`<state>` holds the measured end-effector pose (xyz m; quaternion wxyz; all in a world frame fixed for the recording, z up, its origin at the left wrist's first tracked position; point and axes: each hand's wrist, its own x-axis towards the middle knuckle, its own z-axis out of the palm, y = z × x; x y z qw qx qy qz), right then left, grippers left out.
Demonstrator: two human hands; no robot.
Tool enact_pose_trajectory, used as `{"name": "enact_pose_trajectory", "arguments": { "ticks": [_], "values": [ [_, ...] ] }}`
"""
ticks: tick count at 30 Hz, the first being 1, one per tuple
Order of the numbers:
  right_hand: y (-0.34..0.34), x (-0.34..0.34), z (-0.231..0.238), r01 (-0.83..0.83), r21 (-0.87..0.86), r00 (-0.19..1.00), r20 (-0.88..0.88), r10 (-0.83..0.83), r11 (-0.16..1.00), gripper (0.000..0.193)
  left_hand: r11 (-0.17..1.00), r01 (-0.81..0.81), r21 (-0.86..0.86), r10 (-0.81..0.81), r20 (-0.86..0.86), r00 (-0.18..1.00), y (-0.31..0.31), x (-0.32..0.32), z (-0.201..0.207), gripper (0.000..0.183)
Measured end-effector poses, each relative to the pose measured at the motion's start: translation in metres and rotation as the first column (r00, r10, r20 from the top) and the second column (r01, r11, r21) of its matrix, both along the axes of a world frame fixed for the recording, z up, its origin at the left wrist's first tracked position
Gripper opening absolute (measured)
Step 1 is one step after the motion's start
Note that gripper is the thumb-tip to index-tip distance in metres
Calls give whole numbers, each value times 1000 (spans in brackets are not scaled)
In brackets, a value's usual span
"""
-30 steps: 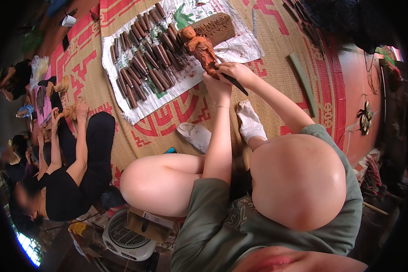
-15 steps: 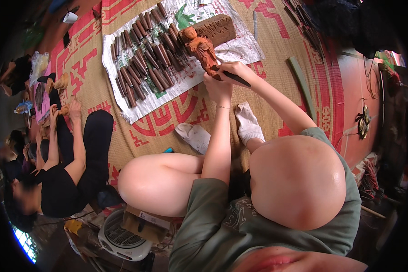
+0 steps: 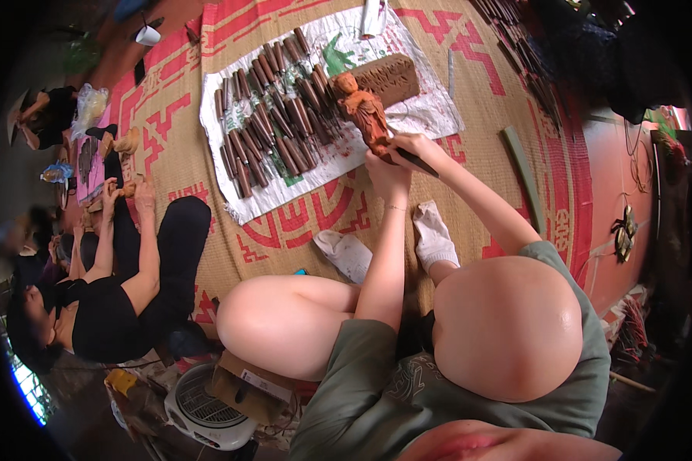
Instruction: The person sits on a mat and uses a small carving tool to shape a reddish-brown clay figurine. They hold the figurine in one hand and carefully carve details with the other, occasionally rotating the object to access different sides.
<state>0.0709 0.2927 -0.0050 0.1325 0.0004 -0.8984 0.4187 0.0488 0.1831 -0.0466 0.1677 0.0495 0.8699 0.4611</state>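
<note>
My left hand [image 3: 389,177] is closed around the lower end of a reddish-brown carved wooden figurine [image 3: 367,119]. The figurine lies tilted, its head end at the edge of a brown carved block [image 3: 392,79]. In my right hand [image 3: 417,147] is a carving chisel with a dark handle [image 3: 417,164], held against the figurine's lower part. The chisel's tip is too small to make out. Left of the figurine, several carving chisels [image 3: 273,115] with brown handles lie in rows on a white printed sack [image 3: 223,180].
A patterned straw mat [image 3: 184,154] lies under the sack. A green strip [image 3: 524,180] and more tools [image 3: 527,69] lie at right. On the left, a person in black [image 3: 104,319] works on a small wooden piece. Beside my knee stand a cardboard box [image 3: 250,388] and a fan [image 3: 207,407].
The whole view has shifted, so the mat, tools and my hands sit lower and farther right. Both hands keep their hold on the figurine and the chisel.
</note>
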Motion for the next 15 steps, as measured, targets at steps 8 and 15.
{"name": "enact_pose_trajectory", "arguments": {
  "ticks": [8, 15],
  "values": [
    [4, 4, 8, 56, -56, 996, 69, -52, 997, 15, 998, -36, -41, 35, -36, 999, 2, 0, 8, 79],
    [6, -11, 27, 88, -142, 996, 36, -84, 986, 15, 997, -21, -71, 21, -10, 1000, 1, 2, 12, 83]
  ]
}}
